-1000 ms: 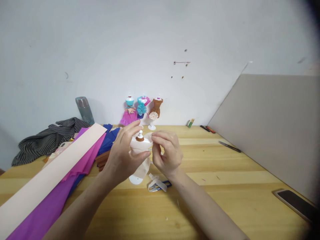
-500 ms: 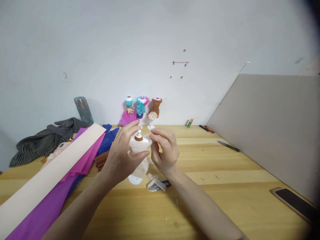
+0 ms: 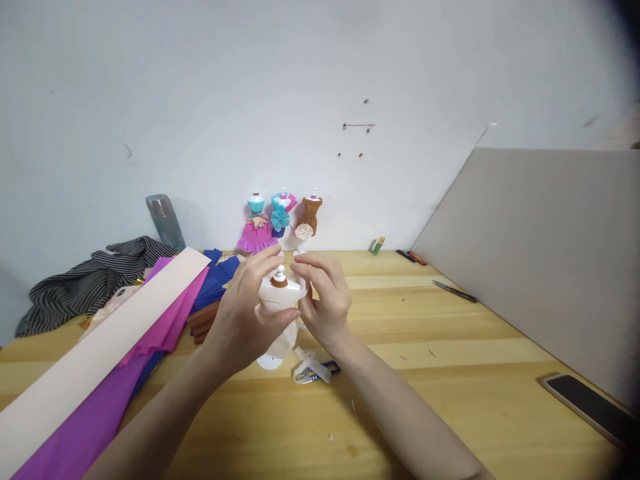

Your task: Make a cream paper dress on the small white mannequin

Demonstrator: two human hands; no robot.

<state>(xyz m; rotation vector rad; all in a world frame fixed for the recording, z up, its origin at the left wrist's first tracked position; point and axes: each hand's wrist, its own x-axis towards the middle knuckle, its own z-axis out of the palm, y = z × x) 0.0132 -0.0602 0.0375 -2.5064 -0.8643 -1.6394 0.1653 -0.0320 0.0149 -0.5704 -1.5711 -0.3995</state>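
Note:
A small white dress-form mannequin (image 3: 293, 285) stands in front of me, with a brown collar (image 3: 279, 282) at its neck and a round base (image 3: 270, 361). Pale, thin material is wrapped about its body, and a whitish band (image 3: 280, 301) circles its chest. My left hand (image 3: 237, 310) is curved around the mannequin's left side, thumb across the front. At the right side, the fingers of my right hand (image 3: 326, 299) are pinched together on the band's edge; the fingertips are partly hidden. Below lie blue-handled scissors (image 3: 333, 367) under pale scraps (image 3: 315, 371).
Three dressed mannequins (image 3: 310, 217) stand against the wall. To the left are crepe paper sheets (image 3: 90, 413), a long cream strip (image 3: 105, 340), striped cloth (image 3: 95, 277) and a bottle (image 3: 165, 220). On the right are a glue stick (image 3: 378, 246), tweezers (image 3: 454, 291) and a phone (image 3: 585, 403).
My right hand has moved slightly left and in closer to the mannequin's side, its fingers lower over the band. The mannequin's top tips a little toward me. My left hand keeps its hold.

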